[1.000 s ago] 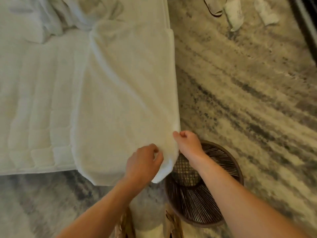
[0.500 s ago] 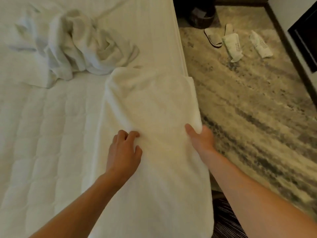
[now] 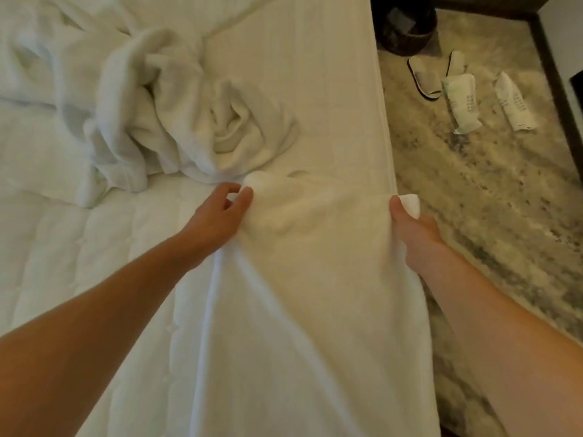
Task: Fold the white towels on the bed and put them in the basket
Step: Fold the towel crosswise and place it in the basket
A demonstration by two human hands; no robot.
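Observation:
A white towel (image 3: pixel 303 294) lies lengthwise along the right side of the bed (image 3: pixel 63 263), its near part reaching the bottom of the view. My left hand (image 3: pixel 217 216) pinches its far left corner between thumb and fingers. My right hand (image 3: pixel 410 228) grips the far right corner at the bed's edge, with a bit of cloth poking out above the thumb. A crumpled heap of white towels (image 3: pixel 176 121) sits just beyond the towel's far end. The basket is out of view.
Right of the bed is a grey patterned carpet (image 3: pixel 489 200). On it lie a pair of slippers (image 3: pixel 426 77) and two white wrapped packets (image 3: pixel 460 102). A dark round bin (image 3: pixel 407 23) stands at the far bed corner. Dark furniture lines the right wall.
Both hands have slid up along the towel, away from the basket, to its far corners and closed on them. The view has tilted up, so the basket has dropped out of sight.

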